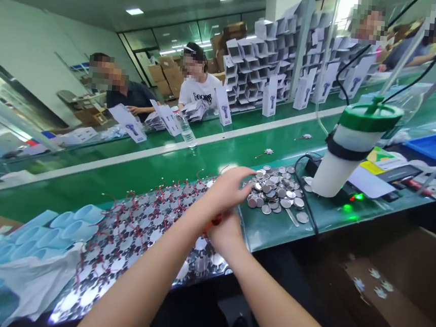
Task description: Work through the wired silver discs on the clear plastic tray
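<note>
My forearms (147, 274) reach across the green bench (131, 196).
Left hand (225, 192) spread beside metal button cells (272, 191); right hand (227, 233) beneath it, by red wires (212, 225), grip hidden, can't tell.

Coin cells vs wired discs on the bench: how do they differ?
The coin cells lie in a compact, loose heap, while the wired discs spread in a wide, flatter layer. The wired discs trail red wires; the coin cells show none. Both look silver and metallic, and both lie on the green bench.
</note>
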